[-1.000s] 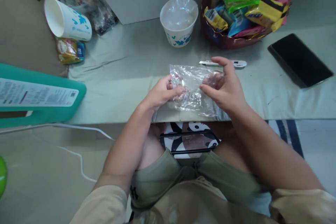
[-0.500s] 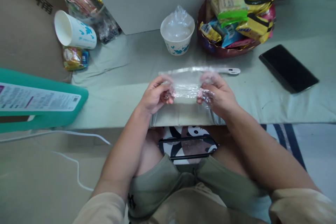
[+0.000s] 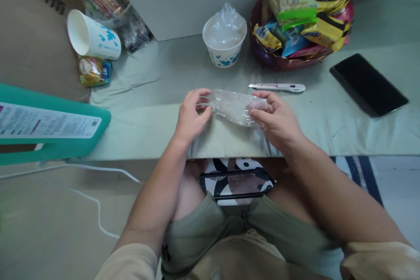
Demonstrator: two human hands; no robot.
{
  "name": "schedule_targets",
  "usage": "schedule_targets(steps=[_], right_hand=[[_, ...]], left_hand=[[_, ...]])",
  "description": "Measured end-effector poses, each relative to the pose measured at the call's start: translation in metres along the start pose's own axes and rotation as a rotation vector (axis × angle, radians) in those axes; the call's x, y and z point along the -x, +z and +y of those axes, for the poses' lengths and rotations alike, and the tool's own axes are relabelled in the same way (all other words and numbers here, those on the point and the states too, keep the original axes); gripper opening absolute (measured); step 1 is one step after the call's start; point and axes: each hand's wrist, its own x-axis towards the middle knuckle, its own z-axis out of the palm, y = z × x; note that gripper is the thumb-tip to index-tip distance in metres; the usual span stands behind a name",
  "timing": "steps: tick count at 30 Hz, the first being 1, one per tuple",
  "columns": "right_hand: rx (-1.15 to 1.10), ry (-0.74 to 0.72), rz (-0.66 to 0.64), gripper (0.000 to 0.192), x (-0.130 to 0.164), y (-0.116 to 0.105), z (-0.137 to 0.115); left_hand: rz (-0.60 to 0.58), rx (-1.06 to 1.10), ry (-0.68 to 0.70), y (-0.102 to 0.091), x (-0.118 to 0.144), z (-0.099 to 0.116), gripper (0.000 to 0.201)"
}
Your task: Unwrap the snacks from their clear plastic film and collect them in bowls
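Tabletop (image 3: pixel 147 118) (cup (image 3: pixel 92 36): blue print)

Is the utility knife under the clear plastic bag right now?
No, the utility knife lies apart on the cloth, beyond the clear plastic bag.

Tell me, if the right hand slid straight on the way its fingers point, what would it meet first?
The right hand points left along the clear plastic bag it pinches. Straight on, it would probably meet the left hand, which grips the bag's other end; depth looks about level, though that is hard to judge.
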Motion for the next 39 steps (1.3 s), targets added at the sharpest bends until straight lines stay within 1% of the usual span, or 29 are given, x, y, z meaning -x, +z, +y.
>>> schedule_targets(steps=[1,2,3,4,5,7,8,9,11,12,13,14,15,16,19,21,22,24,26,28,29,31,33,34,35,36,37,39], right_hand=[[0.028,-0.009,0.032,0.036,0.000,0.001,0.000],[0.068,-0.028,0.069,0.029,0.001,0.003,0.000],[0.106,-0.056,0.099,0.025,0.002,0.006,-0.001],[0.132,-0.090,0.113,0.023,0.003,0.009,-0.002],[0.137,-0.123,0.105,0.022,0.005,0.012,-0.002],[0.066,-0.154,0.024,0.022,0.008,0.018,-0.003],[-0.009,-0.137,-0.031,0.022,0.010,0.021,-0.002],[-0.096,-0.097,-0.088,0.023,0.011,0.023,-0.002],[-0.273,0.007,-0.174,0.022,0.011,0.026,-0.001],[-0.342,0.053,-0.199,0.023,0.010,0.026,0.000],[-0.380,0.085,-0.213,0.027,0.009,0.025,0.001],[-0.385,0.098,-0.215,0.032,0.007,0.023,0.002],[-0.357,0.095,-0.198,0.038,0.004,0.021,0.002],[-0.301,0.084,-0.165,0.041,0.001,0.017,0.003],[-0.099,0.048,-0.026,0.038,-0.008,0.007,0.004],[-0.030,0.063,0.018,0.031,-0.012,0.002,0.002],[-0.013,0.075,0.017,0.029,-0.013,0.001,0.001],[0.015,0.077,-0.011,0.026,-0.012,0.001,-0.001],[0.040,0.043,-0.060,0.026,-0.010,0.005,-0.003],[0.051,0.011,-0.108,0.026,-0.008,0.009,-0.004],[0.056,0.005,-0.129,0.026,-0.007,0.011,-0.004],[0.068,0.001,-0.160,0.024,-0.007,0.015,-0.005],[0.091,-0.009,-0.183,0.022,-0.007,0.018,-0.006],[0.108,-0.018,-0.194,0.021,-0.008,0.018,-0.007],[0.128,-0.027,-0.204,0.021,-0.008,0.018,-0.008],[0.149,-0.035,-0.212,0.020,-0.008,0.018,-0.008],[0.169,-0.042,-0.218,0.020,-0.008,0.017,-0.009],[0.199,-0.049,-0.222,0.020,-0.009,0.016,-0.010]], left_hand=[[0.132,-0.083,0.069,0.003,0.001,0.000,0.022],[0.222,-0.147,0.133,0.007,0.003,0.001,0.017],[0.254,-0.182,0.183,0.012,0.004,0.003,0.012],[0.228,-0.177,0.209,0.018,0.006,0.006,0.009],[0.158,-0.129,0.210,0.024,0.008,0.010,0.012],[-0.023,0.063,0.141,0.037,0.011,0.016,0.033],[-0.115,0.179,0.088,0.043,0.011,0.018,0.044],[-0.204,0.291,0.035,0.048,0.011,0.020,0.052],[-0.353,0.472,-0.052,0.054,0.009,0.021,0.060],[-0.399,0.533,-0.084,0.055,0.007,0.021,0.061],[-0.413,0.574,-0.109,0.056,0.004,0.020,0.061],[-0.392,0.589,-0.127,0.056,0.001,0.018,0.060],[-0.342,0.569,-0.140,0.055,-0.002,0.015,0.057],[-0.266,0.514,-0.151,0.053,-0.006,0.013,0.053],[0.036,0.268,-0.154,0.043,-0.015,0.006,0.042],[0.198,0.150,-0.133,0.032,-0.017,0.004,0.038],[0.246,0.099,-0.126,0.026,-0.017,0.005,0.037],[0.302,-0.028,-0.116,0.015,-0.015,0.008,0.033],[0.388,-0.172,-0.064,0.009,-0.020,0.017,0.029],[0.460,-0.270,0.018,0.008,-0.037,0.034,0.028],[0.464,-0.298,0.049,0.011,-0.052,0.044,0.030],[0.385,-0.356,0.072,0.020,-0.091,0.068,0.033],[0.342,-0.567,0.065,0.032,-0.136,0.089,0.037],[0.296,-0.702,0.085,0.038,-0.157,0.096,0.033],[0.177,-0.842,0.056,0.044,-0.175,0.101,0.026],[0.012,-0.954,-0.003,0.049,-0.190,0.103,0.023],[-0.111,-0.992,-0.039,0.053,-0.203,0.101,0.023],[-0.351,-1.023,-0.112,0.057,-0.219,0.091,0.028]])
